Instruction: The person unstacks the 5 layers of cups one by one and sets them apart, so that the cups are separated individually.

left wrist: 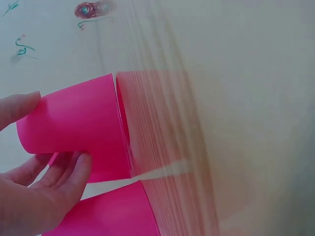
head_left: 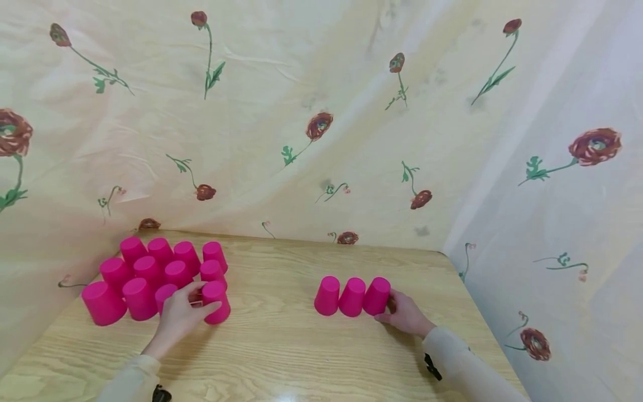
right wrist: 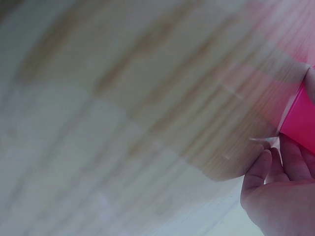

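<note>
Upside-down pink plastic cups stand on the table in two groups. At the left group's front right corner, my left hand (head_left: 182, 314) grips a pink cup (head_left: 215, 290) between thumb and fingers. The left wrist view shows this cup (left wrist: 78, 120) with its rim right at the tabletop and another cup (left wrist: 110, 216) beside it. Over to the right, three cups form a short row. My right hand (head_left: 406, 316) holds the rightmost cup (head_left: 377, 296) low on its side. Only part of that cup (right wrist: 302, 120) enters the right wrist view, at its edge.
Several more pink cups (head_left: 143, 298) stand close together in rows on the left. The row's other two cups (head_left: 327, 296) stand just left of my right hand. A flower-printed cloth (head_left: 261, 100) hangs behind and beside the wooden table (head_left: 281, 335).
</note>
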The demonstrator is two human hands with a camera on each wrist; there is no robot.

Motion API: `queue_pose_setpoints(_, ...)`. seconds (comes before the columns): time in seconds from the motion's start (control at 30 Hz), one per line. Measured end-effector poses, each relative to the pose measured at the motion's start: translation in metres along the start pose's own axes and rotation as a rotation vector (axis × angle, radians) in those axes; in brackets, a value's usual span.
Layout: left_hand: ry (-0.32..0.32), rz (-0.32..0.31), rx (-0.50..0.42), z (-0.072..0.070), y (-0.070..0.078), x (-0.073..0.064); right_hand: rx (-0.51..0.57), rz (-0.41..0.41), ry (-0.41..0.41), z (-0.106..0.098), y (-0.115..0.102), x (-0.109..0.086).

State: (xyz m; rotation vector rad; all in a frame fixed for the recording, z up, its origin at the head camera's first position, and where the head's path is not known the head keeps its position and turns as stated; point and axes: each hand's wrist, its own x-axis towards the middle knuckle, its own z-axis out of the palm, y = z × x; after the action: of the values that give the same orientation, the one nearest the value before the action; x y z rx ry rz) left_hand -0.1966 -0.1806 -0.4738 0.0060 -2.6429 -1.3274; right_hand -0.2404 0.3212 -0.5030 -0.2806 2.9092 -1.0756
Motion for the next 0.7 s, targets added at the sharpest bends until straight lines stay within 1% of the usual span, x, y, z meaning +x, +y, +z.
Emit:
queue_pose_setpoints(0.13, 0.01, -0.002, 0.029, -0.003, -0.003, 0.0, 0.003, 0.0, -0.003, 0.0, 0.0, 0.0)
queue_pose_setpoints(0.27, 0.011, -0.003, 0.048, -0.004, -0.001, 0.001, 0.0, -0.001, -0.003, 0.0, 0.0, 0.0)
queue_pose_setpoints(0.4, 0.006, -0.019, 0.07, -0.007, 0.005, 0.0, 0.007, 0.002, -0.002, 0.0, 0.0, 0.0)
queue_pose_setpoints(0.5, 0.009, -0.028, 0.06, -0.011, 0.012, -0.001, 0.007, 0.0, -0.002, 0.0, 0.0, 0.0)
queue_pose_setpoints(0.6, 0.045, 0.008, 0.077, -0.014, 0.021, -0.002, 0.006, 0.001, -0.004, 0.0, 0.0, 0.0)
queue_pose_setpoints(0.7, 0.102, 0.077, 0.123, -0.015, 0.03, -0.001, 0.004, 0.005, -0.005, 0.0, 0.0, 0.001)
